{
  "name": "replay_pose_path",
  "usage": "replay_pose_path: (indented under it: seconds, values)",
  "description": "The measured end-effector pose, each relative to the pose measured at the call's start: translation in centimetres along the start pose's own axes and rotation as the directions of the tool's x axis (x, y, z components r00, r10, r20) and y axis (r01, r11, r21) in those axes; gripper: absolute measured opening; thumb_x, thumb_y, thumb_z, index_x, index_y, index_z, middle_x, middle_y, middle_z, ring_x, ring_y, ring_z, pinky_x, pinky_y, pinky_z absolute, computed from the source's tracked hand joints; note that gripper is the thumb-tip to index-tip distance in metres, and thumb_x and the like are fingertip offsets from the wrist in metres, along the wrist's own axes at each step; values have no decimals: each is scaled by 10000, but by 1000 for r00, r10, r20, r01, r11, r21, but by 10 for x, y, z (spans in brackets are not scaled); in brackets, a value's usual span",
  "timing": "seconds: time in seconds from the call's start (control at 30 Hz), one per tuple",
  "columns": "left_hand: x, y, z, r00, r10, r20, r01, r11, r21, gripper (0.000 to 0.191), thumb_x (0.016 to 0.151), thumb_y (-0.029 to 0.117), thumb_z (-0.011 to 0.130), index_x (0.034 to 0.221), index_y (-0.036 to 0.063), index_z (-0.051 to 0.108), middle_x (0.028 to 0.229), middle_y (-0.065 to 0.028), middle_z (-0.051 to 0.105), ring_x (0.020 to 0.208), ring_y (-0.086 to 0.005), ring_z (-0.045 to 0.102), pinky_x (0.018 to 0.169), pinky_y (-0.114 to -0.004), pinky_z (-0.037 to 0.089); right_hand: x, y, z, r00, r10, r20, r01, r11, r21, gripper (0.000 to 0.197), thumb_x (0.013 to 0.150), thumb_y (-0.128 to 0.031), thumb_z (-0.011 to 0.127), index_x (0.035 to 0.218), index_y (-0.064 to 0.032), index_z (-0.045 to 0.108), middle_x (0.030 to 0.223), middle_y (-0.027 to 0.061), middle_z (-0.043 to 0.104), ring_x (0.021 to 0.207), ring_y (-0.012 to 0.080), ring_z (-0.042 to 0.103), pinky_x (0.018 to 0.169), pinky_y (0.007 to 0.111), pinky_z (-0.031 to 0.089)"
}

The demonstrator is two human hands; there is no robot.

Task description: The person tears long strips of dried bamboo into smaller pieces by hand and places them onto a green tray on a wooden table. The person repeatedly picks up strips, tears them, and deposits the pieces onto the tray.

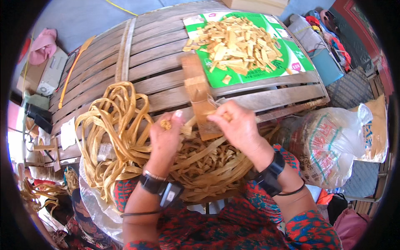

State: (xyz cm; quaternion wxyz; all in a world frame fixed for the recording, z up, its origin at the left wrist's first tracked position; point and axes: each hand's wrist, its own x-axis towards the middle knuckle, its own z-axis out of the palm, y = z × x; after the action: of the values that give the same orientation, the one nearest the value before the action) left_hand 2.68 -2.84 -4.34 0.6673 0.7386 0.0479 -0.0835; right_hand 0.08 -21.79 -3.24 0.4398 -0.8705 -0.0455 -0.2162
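My left hand [165,137] is closed around a bundled tan strip [186,130], whose flat end sticks out toward the board. My right hand [239,125] pinches a small tan piece [227,117] by the board's right edge. Between the hands a narrow wooden board [199,93] slopes from the table toward my lap, with thin string or wire tied around it. Beneath both hands lies a heap of short cut pieces [215,157], ringed by long flat strips [206,186]. Left of my left hand, a looped bundle of long dried strips [120,125] spills over the table edge.
The slatted wooden table [156,62] has gaps between its boards. A green printed cardboard sheet [218,76] holds a pile of short tan pieces [240,43]. A full plastic sack [325,147] stands at right. A yellow-orange strap [70,75] lies at left.
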Motion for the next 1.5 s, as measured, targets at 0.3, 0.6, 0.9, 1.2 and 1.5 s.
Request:
replay_pose_path:
  seconds: [0.3,0.6,0.9,1.2,1.5]
  values:
    - [-71,20,-2,596,-249,764,209,966,152,212,869,169,670,992,-2,644,880,-89,700,783,-211,673,717,-352,529,-24,-41,-20,875,-448,183,382,871,308,224,840,-242,680,705,-115,555,587,67,540,535,291,576,480,392,439]
    - [-57,51,-26,503,596,626,-864,367,344,362,732,304,768,1035,116,711,682,-24,521,589,-229,509,519,-333,410,-40,-43,-10,406,18,914,-887,249,389,159,910,-213,624,795,-104,639,598,-26,504,501,79,417,459,250,329]
    - [-57,39,-20,615,716,331,-747,395,534,216,730,131,745,933,62,715,1103,-91,654,1004,-323,625,915,-447,447,-48,-55,0,788,350,507,-604,279,747,194,896,-258,681,935,-68,682,820,44,678,685,105,628,567,247,487]
    - [-48,16,-22,641,557,527,-754,584,300,129,746,-18,658,873,1,671,1082,-142,648,1054,-328,612,907,-409,486,-38,-43,-10,841,-122,527,202,974,-98,288,944,-285,569,803,-46,647,621,80,600,538,237,585,495,365,436]
    - [-49,39,-46,919,372,133,-268,834,-483,66,878,16,632,879,-31,678,1076,-113,645,985,-202,615,870,-319,493,-36,-44,-23,540,106,835,-810,333,482,445,1001,-409,482,813,-29,618,629,-45,473,524,31,307,475,208,237]
